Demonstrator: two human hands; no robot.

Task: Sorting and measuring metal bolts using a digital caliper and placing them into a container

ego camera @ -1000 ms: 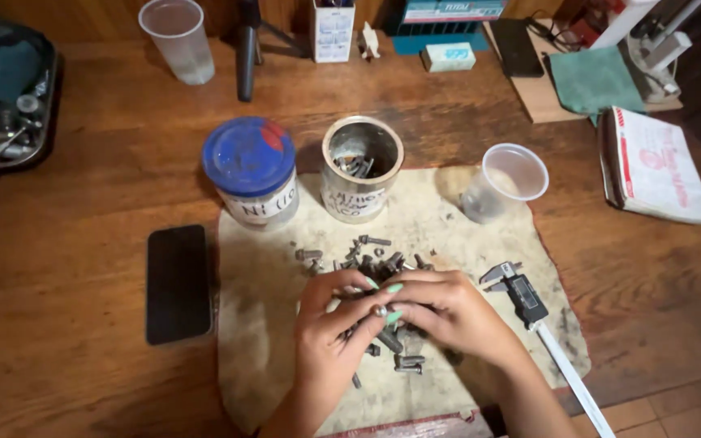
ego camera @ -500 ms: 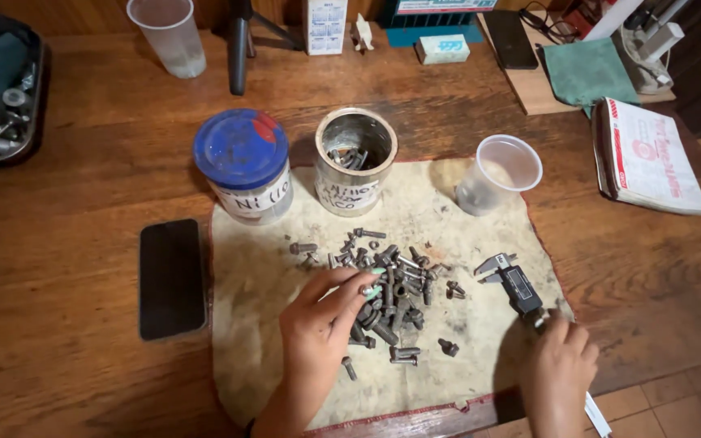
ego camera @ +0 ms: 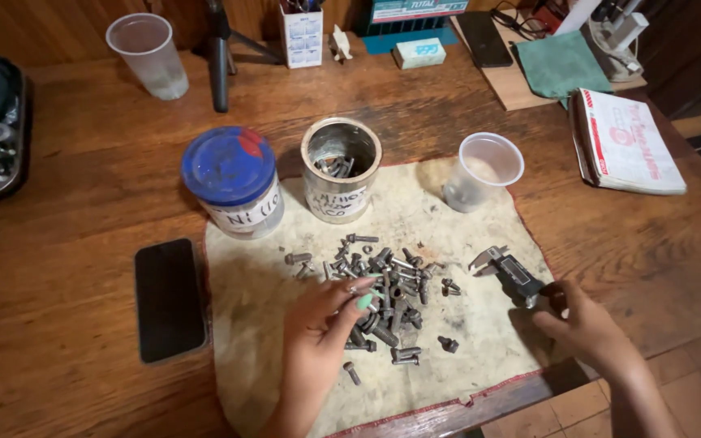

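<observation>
Head view: we sort bolts (ego camera: 383, 284) on cloth (ego camera: 269, 284), mid-table.
Left hand (ego camera: 322, 320): fingers pinch into pile.
Right hand (ego camera: 582, 324): closed around caliper (ego camera: 509, 272).
Next, we judge: measuring demands one bolt isolated.

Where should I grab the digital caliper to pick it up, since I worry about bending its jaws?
Probably by the dark slider body of the caliper, coming from above on its near right side, where the right hand already touches it. It lies flat and slanted on the cloth, its metal jaw end pointing up-left towards the bolts, so the blocky middle gives the firmest hold clear of the jaws.
</observation>
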